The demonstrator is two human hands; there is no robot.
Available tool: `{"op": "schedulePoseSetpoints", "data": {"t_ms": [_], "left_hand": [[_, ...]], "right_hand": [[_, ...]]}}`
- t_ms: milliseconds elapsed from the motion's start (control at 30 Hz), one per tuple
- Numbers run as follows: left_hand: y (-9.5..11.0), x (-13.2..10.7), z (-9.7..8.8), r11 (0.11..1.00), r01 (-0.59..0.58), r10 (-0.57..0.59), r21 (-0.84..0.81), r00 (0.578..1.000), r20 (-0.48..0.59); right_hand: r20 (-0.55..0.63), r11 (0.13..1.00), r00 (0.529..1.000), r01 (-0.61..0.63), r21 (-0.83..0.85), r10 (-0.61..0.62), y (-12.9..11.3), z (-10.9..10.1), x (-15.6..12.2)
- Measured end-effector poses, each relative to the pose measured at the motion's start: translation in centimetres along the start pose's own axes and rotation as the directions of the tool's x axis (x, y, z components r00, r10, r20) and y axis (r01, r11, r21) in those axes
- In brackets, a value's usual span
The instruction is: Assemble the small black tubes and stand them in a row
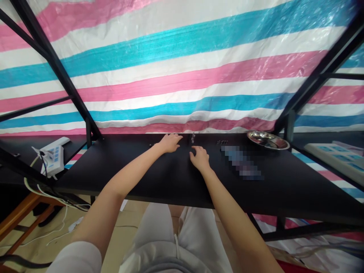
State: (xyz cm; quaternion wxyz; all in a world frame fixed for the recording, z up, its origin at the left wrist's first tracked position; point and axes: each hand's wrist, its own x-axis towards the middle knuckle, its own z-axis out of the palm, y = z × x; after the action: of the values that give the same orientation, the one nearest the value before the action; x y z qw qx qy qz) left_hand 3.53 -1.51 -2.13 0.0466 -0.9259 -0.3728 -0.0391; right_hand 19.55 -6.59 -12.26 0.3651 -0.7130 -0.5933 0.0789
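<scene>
My left hand (170, 143) is over the far part of the black table (170, 178), palm down. Its fingers stretch to the right, with the thumb apart and nothing seen in them. To its right stands a small, shiny, greyish object (193, 138), too small to name. My right hand (200, 158) is just in front of that object, fingers loosely bent and apart, seemingly not touching it. A few small dark bits (150, 145) lie left of my left hand, partly hidden by it. Several tiny grey pieces (222, 142) lie in a cluster right of my right hand.
A round metal plate (268, 140) sits at the table's back right. Nearer lies a pixelated flat thing (243, 163). Black frame posts (61, 72) rise at both sides before a striped sheet (182, 83). A white power strip (54, 161) with cables stands at left.
</scene>
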Motion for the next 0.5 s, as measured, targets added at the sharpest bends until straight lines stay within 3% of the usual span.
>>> {"op": "schedulePoseSetpoints", "data": {"t_ms": [200,367,500], "left_hand": [[3.4,1.6,3.7,0.989,0.126,-0.128,-0.075,0.991,-0.023],[4.0,3.9,6.1,0.966,0.234,-0.241,-0.105,0.969,-0.056],[4.0,5.4,7.1,0.969,0.231,-0.237,-0.088,0.969,-0.066]], "right_hand": [[0.067,0.987,0.997,0.033,-0.160,-0.023,-0.3,-0.3,-0.4],[0.086,0.981,0.996,0.042,-0.190,-0.026,-0.4,-0.4,-0.3],[0.075,0.979,0.997,0.046,-0.197,-0.032,-0.3,-0.4,-0.2]]}}
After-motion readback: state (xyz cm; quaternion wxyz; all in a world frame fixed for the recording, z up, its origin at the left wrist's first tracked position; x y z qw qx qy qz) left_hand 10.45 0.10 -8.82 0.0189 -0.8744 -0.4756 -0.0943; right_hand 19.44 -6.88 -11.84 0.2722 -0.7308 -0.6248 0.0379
